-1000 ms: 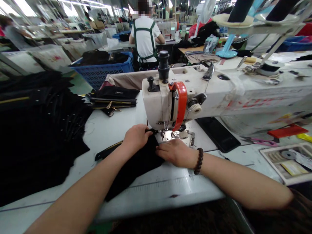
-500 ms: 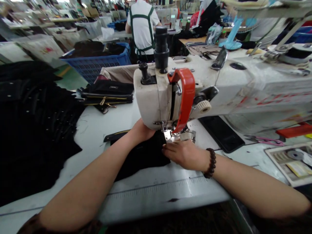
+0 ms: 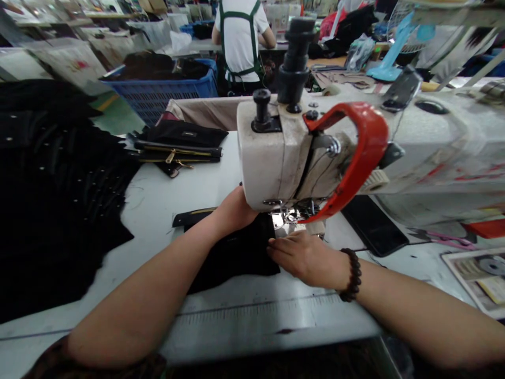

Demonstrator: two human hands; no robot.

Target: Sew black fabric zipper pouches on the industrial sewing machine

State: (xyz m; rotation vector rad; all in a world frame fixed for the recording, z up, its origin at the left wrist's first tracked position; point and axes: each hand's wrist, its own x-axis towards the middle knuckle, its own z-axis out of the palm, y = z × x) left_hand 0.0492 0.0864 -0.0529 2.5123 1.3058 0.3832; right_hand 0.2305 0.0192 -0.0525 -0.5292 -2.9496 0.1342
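Right hand (image 3: 305, 256): flat, fingers together, pressing black fabric piece (image 3: 236, 252) from its right edge.
Left hand (image 3: 233, 210): farther, curled on fabric's far edge, partly hidden under sewing machine head (image 3: 272, 152).
Fabric: between hands, long axis toward needle.
Change: head fills more view; hands unmoved.

Blue basket (image 3: 158, 97) w/ dark cloth, phone (image 3: 374, 226), scissors (image 3: 445, 239)
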